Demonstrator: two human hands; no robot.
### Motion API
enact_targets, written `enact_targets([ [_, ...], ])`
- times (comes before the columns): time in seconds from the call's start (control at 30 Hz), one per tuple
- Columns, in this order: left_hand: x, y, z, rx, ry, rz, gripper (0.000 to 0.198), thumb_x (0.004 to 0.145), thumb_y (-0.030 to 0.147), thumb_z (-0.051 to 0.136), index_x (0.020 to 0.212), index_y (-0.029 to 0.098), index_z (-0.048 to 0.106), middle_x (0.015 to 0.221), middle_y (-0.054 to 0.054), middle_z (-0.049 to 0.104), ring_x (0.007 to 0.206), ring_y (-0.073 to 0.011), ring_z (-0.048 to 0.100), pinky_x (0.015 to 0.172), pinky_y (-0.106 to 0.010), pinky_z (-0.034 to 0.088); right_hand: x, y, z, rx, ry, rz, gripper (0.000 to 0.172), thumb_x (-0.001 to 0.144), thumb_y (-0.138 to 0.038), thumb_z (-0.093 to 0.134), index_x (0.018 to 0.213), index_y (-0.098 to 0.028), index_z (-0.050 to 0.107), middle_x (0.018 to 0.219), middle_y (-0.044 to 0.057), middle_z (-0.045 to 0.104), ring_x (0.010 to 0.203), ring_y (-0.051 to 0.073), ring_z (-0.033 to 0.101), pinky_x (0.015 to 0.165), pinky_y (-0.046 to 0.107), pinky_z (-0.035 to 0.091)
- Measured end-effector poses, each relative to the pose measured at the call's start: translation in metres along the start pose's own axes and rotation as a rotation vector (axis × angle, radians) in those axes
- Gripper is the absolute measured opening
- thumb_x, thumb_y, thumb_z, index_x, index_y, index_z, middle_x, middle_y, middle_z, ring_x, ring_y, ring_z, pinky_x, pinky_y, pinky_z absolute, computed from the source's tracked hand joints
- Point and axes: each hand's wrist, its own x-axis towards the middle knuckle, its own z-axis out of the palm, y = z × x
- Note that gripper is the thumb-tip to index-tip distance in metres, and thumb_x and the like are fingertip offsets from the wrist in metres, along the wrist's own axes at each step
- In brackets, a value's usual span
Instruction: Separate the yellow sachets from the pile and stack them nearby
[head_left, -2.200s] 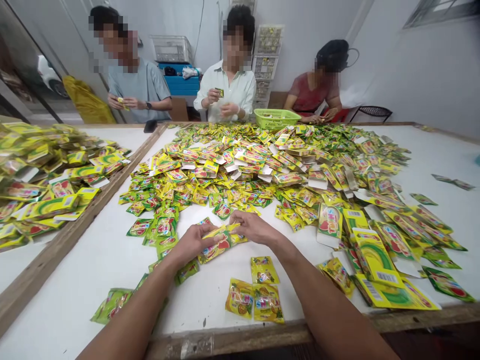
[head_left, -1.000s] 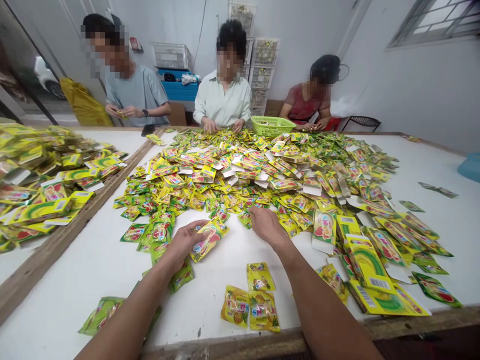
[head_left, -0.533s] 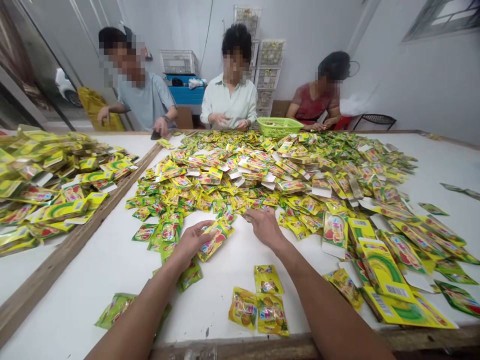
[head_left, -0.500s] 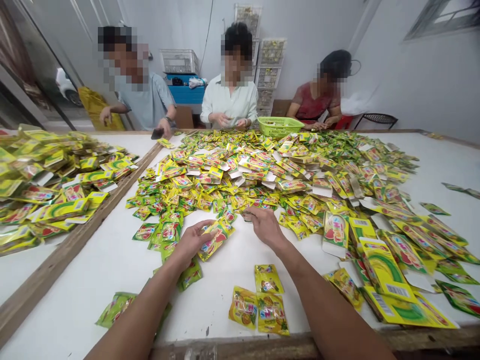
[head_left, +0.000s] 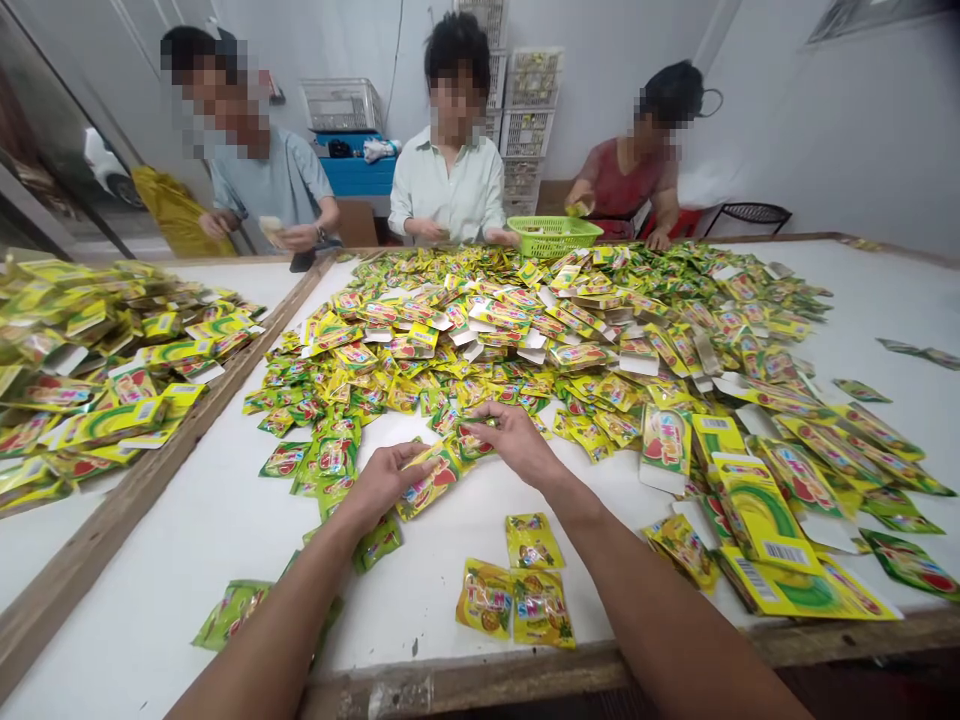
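Watching remotely, I see the left hand (head_left: 394, 480) holding a small yellow box (head_left: 433, 486) between thumb and fingers, slanted over the white table (head_left: 427, 580) near the middle of the view. The right hand (head_left: 516, 442) is pinched narrow on a green sachet (head_left: 475, 441) at the box's far end, and I cannot tell whether any of it sits inside. Three yellow sachets (head_left: 484, 600) lie on the table's near side, a heap of boxes and sachets (head_left: 495, 315) spreads beyond both hands, and a green basket (head_left: 551, 243) stands at the heap's far edge

Packing workshop, apparently: heaped cartons (head_left: 504, 318), crates (head_left: 527, 132)
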Motion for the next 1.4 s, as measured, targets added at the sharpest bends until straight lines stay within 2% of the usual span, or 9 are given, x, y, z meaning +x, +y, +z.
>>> enact_targets([
  [0.13, -0.001, 0.001, -0.002, -0.081, -0.056, 0.007, 0.043, 0.064, 0.038, 0.075, 0.100, 0.015, 0.069, 0.078, -0.005, 0.071, 0.068, -0.0159, 0.061, 0.064, -0.025, 0.044, -0.004, -0.003, 0.005, -0.246, -0.060, -0.044, 0.010, 0.073, -0.029, 0.062, 0.070, -0.020, 0.065, 0.061, -0.004, 0.055, 0.059, 0.011, 0.046, 0.059, 0.024, 0.035],
  [0.27, -0.002, 0.001, -0.001, -0.073, -0.034, 0.041, 0.040, 0.063, 0.038, 0.075, 0.094, 0.014, 0.071, 0.080, -0.006, 0.071, 0.071, -0.0162, 0.060, 0.066, -0.024, 0.043, -0.007, -0.005, 0.009, -0.374, -0.082, -0.150, 0.006, 0.073, -0.022, 0.061, 0.068, -0.020, 0.064, 0.066, -0.003, 0.058, 0.064, 0.012, 0.049, 0.063, 0.023, 0.035],
  [0.5, -0.005, 0.005, 0.004, 0.046, -0.063, 0.023, 0.035, 0.061, 0.035, 0.077, 0.088, 0.013, 0.072, 0.078, -0.004, 0.070, 0.066, -0.0155, 0.059, 0.060, -0.023, 0.041, -0.007, 0.001, 0.022, -0.321, 0.000, -0.107, 0.005, 0.069, -0.017, 0.057, 0.071, -0.021, 0.058, 0.068, -0.003, 0.057, 0.066, 0.013, 0.049, 0.063, 0.024, 0.036],
  [0.67, -0.005, 0.004, -0.001, -0.157, -0.082, -0.102, 0.040, 0.055, 0.030, 0.081, 0.090, 0.012, 0.071, 0.077, -0.006, 0.071, 0.062, -0.0154, 0.062, 0.060, -0.024, 0.045, -0.011, -0.003, 0.026, -0.271, 0.006, -0.167, 0.005, 0.071, -0.019, 0.055, 0.075, -0.021, 0.056, 0.074, -0.002, 0.058, 0.067, 0.013, 0.049, 0.067, 0.026, 0.038],
  [0.77, -0.004, 0.003, -0.003, -0.275, -0.064, -0.139, 0.040, 0.055, 0.028, 0.082, 0.091, 0.012, 0.071, 0.073, -0.007, 0.071, 0.061, -0.0149, 0.063, 0.060, -0.024, 0.047, -0.012, -0.006, 0.020, -0.139, -0.100, -0.056, 0.013, 0.075, -0.026, 0.055, 0.088, -0.022, 0.056, 0.082, 0.000, 0.058, 0.072, 0.014, 0.052, 0.066, 0.026, 0.041],
  [0.9, -0.003, 0.004, -0.004, -0.322, -0.055, -0.129, 0.040, 0.054, 0.024, 0.082, 0.090, 0.011, 0.072, 0.071, -0.007, 0.071, 0.058, -0.0137, 0.063, 0.057, -0.022, 0.048, -0.010, -0.004, 0.008, 0.014, -0.248, -0.034, 0.034, 0.072, -0.030, 0.063, 0.103, -0.023, 0.052, 0.106, 0.003, 0.056, 0.097, 0.016, 0.052, 0.078, 0.027, 0.042],
  [1.1, -0.004, 0.004, -0.011, -0.362, -0.110, -0.132, 0.038, 0.056, 0.021, 0.082, 0.090, 0.011, 0.072, 0.076, -0.007, 0.072, 0.059, -0.0133, 0.064, 0.057, -0.021, 0.048, -0.006, 0.000, 0.008, -0.059, -0.203, -0.065, 0.036, 0.069, -0.032, 0.066, 0.099, -0.022, 0.050, 0.076, -0.004, 0.046, 0.072, 0.012, 0.046, 0.066, 0.025, 0.039],
  [1.2, -0.004, 0.004, -0.011, -0.373, -0.121, -0.142, 0.037, 0.055, 0.022, 0.083, 0.089, 0.012, 0.072, 0.075, -0.007, 0.072, 0.059, -0.0134, 0.064, 0.058, -0.022, 0.049, -0.008, -0.003, 0.009, -0.070, -0.162, -0.071, 0.037, 0.065, -0.029, 0.068, 0.096, -0.022, 0.048, 0.071, -0.006, 0.042, 0.063, 0.010, 0.040, 0.059, 0.023, 0.036],
  [1.4, -0.002, 0.005, -0.001, -0.289, 0.026, -0.081, 0.036, 0.052, 0.024, 0.084, 0.084, 0.013, 0.072, 0.072, -0.005, 0.072, 0.059, -0.0127, 0.063, 0.056, -0.021, 0.046, -0.013, -0.013, 0.014, -0.179, -0.039, -0.042, 0.031, 0.067, -0.026, 0.064, 0.094, -0.024, 0.050, 0.078, -0.002, 0.054, 0.073, 0.014, 0.052, 0.064, 0.027, 0.040],
])
